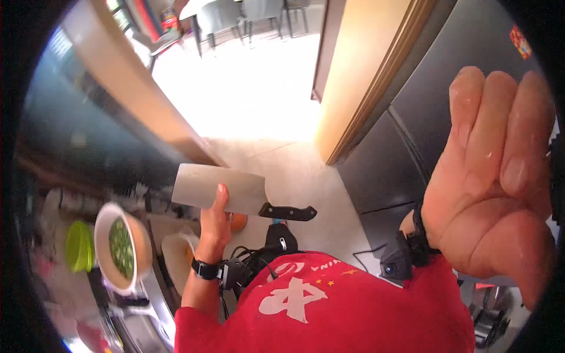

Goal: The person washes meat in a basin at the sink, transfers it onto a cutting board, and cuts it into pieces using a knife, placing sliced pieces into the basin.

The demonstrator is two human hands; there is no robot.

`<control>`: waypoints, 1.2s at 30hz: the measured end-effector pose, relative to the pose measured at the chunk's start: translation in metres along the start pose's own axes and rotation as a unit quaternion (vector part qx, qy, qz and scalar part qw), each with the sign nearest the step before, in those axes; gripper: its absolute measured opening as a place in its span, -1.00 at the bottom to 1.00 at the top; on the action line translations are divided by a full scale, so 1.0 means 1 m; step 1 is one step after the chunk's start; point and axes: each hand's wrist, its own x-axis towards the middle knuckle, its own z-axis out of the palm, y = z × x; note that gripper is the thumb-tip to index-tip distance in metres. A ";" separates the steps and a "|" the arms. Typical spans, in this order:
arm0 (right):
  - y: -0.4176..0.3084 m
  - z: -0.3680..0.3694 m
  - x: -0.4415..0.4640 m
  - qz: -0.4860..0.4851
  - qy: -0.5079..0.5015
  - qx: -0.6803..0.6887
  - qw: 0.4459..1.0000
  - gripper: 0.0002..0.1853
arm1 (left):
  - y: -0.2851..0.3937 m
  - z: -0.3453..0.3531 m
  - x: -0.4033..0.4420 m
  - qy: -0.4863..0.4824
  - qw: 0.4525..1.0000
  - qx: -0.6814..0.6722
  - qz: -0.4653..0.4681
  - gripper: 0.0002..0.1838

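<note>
My left hand [216, 219] grips a cleaver [220, 183] by its wide metal blade, with the thumb lying across the face. The cleaver's black riveted handle points to the right, away from the palm. Very close to the camera, on the right, is my right hand [488, 194]. Its fingers curl down toward the palm, and I see nothing held in them. Both wrists carry black straps with small devices. To the left of the cleaver, a white bowl [141, 247] holds chopped green pieces [122, 250].
Green plastic bowls [79, 246] and a pale container [176, 259] stand along the left counter. Dark cabinet-like panels [376, 159] rise on the right. Ahead, a doorway opens onto a bright floor [247, 88] with grey chairs [262, 12] beyond.
</note>
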 end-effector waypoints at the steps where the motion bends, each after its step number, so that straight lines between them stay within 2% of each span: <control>1: 0.023 -0.004 0.013 -0.005 0.002 -0.009 1.000 -0.30 | 0.007 0.003 0.025 0.010 0.997 0.064 -0.042 -0.38; 3: 0.067 -0.015 0.042 -0.032 -0.011 -0.024 0.999 -0.23 | 0.028 0.019 0.064 -0.041 0.999 0.014 -0.002 -0.41; 4: 0.087 -0.022 0.055 -0.047 -0.011 -0.028 0.998 -0.19 | 0.029 0.023 0.090 -0.048 0.997 0.015 0.056 -0.48; 5: 0.106 -0.030 0.067 -0.059 -0.008 -0.027 0.998 -0.16 | 0.009 0.019 0.128 -0.007 0.996 0.021 0.089 -0.52; 6: 0.126 -0.036 0.082 -0.067 -0.008 -0.028 0.997 -0.12 | 0.021 0.026 0.151 -0.012 0.994 0.011 0.108 -0.52; 8: 0.158 -0.053 0.108 -0.077 -0.004 -0.030 0.997 -0.05 | 0.049 0.040 0.176 -0.013 0.999 0.006 0.042 -0.52; 12: 0.203 -0.072 0.148 -0.081 0.001 -0.058 0.995 0.09 | 0.070 0.064 0.246 -0.082 0.997 -0.015 -0.002 -0.49; 14: 0.234 -0.074 0.162 -0.077 0.001 -0.074 0.994 0.15 | 0.081 0.084 0.279 0.001 0.998 -0.059 -0.002 -0.57; 15: 0.252 -0.073 0.168 -0.071 0.010 -0.083 0.994 0.19 | 0.126 0.095 0.270 -0.021 0.998 0.047 -0.037 -0.65; 16: 0.273 -0.066 0.171 -0.057 0.023 -0.106 0.992 0.22 | 0.126 0.092 0.295 -0.017 0.999 0.032 -0.032 -0.65; 17: 0.292 -0.058 0.169 -0.033 0.046 -0.135 0.989 0.26 | 0.121 0.090 0.332 -0.059 0.998 -0.013 0.036 -0.67; 18: 0.307 -0.065 0.157 0.015 0.114 -0.172 0.978 0.31 | 0.105 0.106 0.359 -0.098 0.989 -0.047 0.105 -0.68; 19: 0.299 -0.056 0.135 0.066 0.188 -0.212 0.957 0.38 | 0.092 0.112 0.362 -0.090 0.986 -0.097 0.105 -0.70; 21: 0.363 -0.078 0.122 0.134 0.174 -0.092 0.971 0.24 | 0.111 0.117 0.410 -0.089 0.986 -0.081 0.117 -0.70; 22: 0.397 -0.102 0.114 0.148 0.087 -0.078 0.982 -0.08 | 0.124 0.123 0.435 -0.087 0.987 -0.056 0.121 -0.70; 24: 0.461 -0.126 0.101 0.248 0.048 -0.128 0.959 -0.33 | 0.143 0.133 0.477 -0.070 0.987 -0.074 0.121 -0.72; 27: 0.536 -0.148 0.090 0.385 -0.034 -0.144 0.911 -0.58 | 0.183 0.155 0.530 -0.029 0.986 -0.102 0.130 -0.71; 29: 0.580 -0.160 0.073 0.436 -0.160 -0.197 0.863 -0.61 | 0.189 0.165 0.562 -0.007 0.984 -0.117 0.130 -0.70; 30: 0.597 -0.163 0.068 0.436 -0.157 -0.198 0.864 -0.61 | 0.189 0.166 0.580 -0.001 0.984 -0.127 0.122 -0.70; 32: 0.622 -0.164 0.061 0.366 -0.242 -0.297 0.848 -0.60 | 0.202 0.173 0.606 0.001 0.984 -0.133 0.120 -0.70; 36: 0.663 -0.169 0.049 0.312 -0.210 -0.317 0.870 -0.58 | 0.220 0.193 0.644 -0.029 0.987 -0.126 0.099 -0.72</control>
